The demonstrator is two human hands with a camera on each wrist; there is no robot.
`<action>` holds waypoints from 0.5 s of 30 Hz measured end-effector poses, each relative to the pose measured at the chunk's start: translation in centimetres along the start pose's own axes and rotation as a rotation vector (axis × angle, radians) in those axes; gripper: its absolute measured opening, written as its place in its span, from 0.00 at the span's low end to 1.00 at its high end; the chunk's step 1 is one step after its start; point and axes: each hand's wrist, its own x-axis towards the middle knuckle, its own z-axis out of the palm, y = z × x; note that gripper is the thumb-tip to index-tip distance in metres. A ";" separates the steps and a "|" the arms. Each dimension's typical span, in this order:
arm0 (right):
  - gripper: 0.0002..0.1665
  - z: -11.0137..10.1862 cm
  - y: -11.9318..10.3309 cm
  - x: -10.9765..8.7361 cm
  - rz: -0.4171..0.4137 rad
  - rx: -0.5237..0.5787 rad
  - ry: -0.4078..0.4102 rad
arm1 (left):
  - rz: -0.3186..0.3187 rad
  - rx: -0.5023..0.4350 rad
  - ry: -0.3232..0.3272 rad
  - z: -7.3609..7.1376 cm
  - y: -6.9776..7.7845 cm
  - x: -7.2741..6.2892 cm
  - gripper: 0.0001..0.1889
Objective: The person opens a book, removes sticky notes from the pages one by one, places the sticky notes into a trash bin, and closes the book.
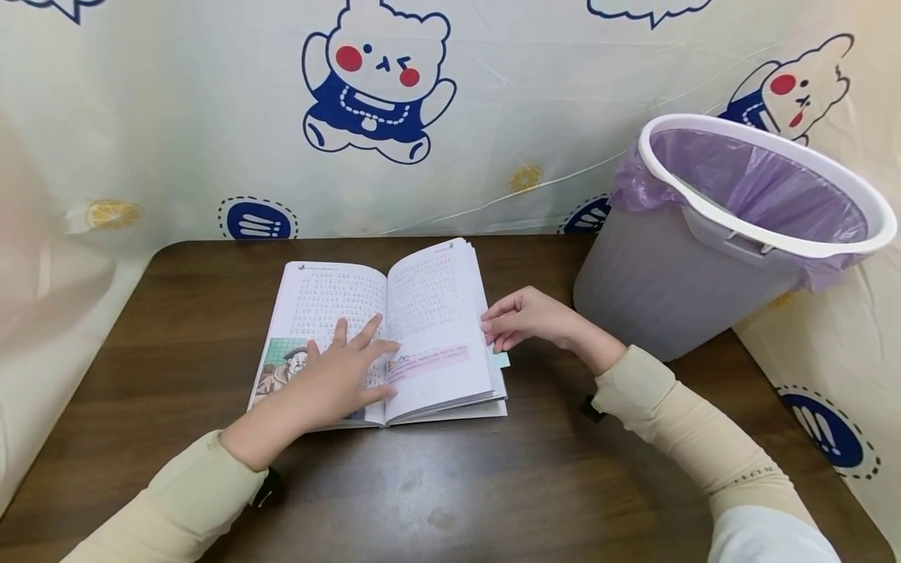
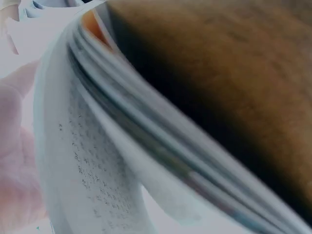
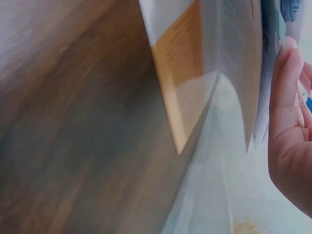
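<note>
An open book (image 1: pixel 429 313) lies on the brown table, with printed text on both pages and a picture of a bearded figure at the lower left. My left hand (image 1: pixel 334 383) rests on the left page, its fingers spread across to the centre fold. At the right edge, my right hand (image 1: pixel 531 319) pinches the raised pages. A pale blue tab (image 1: pixel 501 360) sticks out just below those fingers. In the left wrist view, the page edges (image 2: pixel 161 141) are blurred and part of the hand shows. The right wrist view has the fingers (image 3: pixel 287 83) against the page edges.
A grey trash bin (image 1: pixel 655 266) with a white rim and purple liner stands right of the book, on the table. Behind the dark wooden table (image 1: pixel 422 493) hangs a pale curtain (image 1: pixel 232 117) printed with bears. Dark straps show at both wrists.
</note>
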 end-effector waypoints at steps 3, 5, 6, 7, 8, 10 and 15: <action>0.15 0.5 -0.8 0.0 -0.034 0.013 -0.026 | -0.024 -0.039 0.033 -0.2 0.2 -0.1 0.28; 0.15 0.9 -1.3 0.0 -0.057 0.018 -0.026 | -0.036 -0.067 0.074 -0.1 0.2 -0.2 0.28; 0.15 1.0 -1.5 0.0 -0.066 0.017 -0.021 | -0.038 -0.090 0.105 0.0 0.2 -0.3 0.28; 0.15 1.2 -1.7 0.0 -0.075 0.017 -0.013 | -0.039 -0.117 0.135 0.1 0.2 -0.4 0.28; 0.15 1.4 -1.8 0.0 -0.080 0.017 -0.002 | -0.037 -0.151 0.164 0.2 0.2 -0.5 0.28; 0.15 1.6 -2.0 0.0 -0.089 0.015 0.015 | -0.025 -0.275 0.209 0.2 0.1 -0.7 0.28; 0.15 2.1 -2.2 0.0 -0.083 -0.009 0.030 | -0.057 -0.764 0.226 -0.3 -0.4 -1.1 0.29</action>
